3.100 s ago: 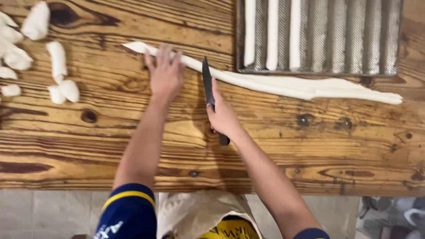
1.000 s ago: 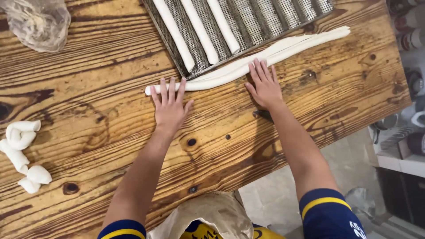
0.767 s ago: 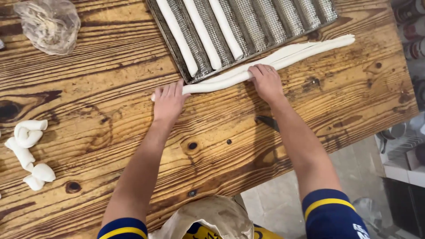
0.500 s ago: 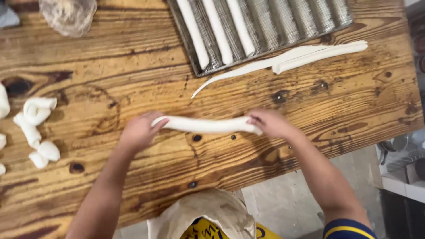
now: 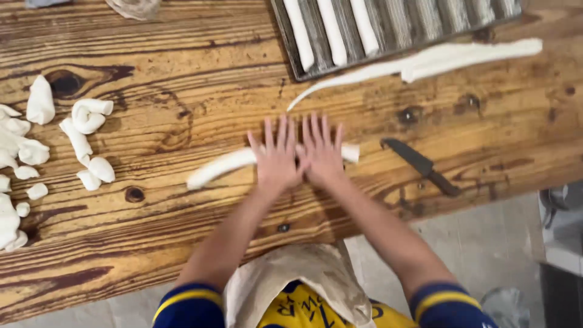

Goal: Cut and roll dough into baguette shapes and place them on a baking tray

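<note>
A short white dough rope (image 5: 221,167) lies across the wooden table (image 5: 152,54). My left hand (image 5: 278,159) and my right hand (image 5: 320,153) rest flat on its middle, side by side, fingers spread and pointing away from me. The rope's ends stick out on both sides of my hands. A longer strip of dough (image 5: 425,64) lies farther away, along the front edge of a ridged metal baking tray (image 5: 425,18) that holds three dough sticks (image 5: 331,27). A black knife (image 5: 420,165) lies on the table right of my right hand.
Several small dough scraps (image 5: 36,146) are scattered at the table's left end. A clear plastic bag (image 5: 135,7) sits at the far edge. The table's near edge runs just under my arms, with grey floor (image 5: 498,243) beyond at the lower right.
I cut a piece off the long strip, lifted it by both ends and brought it nearer. Now both hands have come together flat on its middle. The knife lies on the table.
</note>
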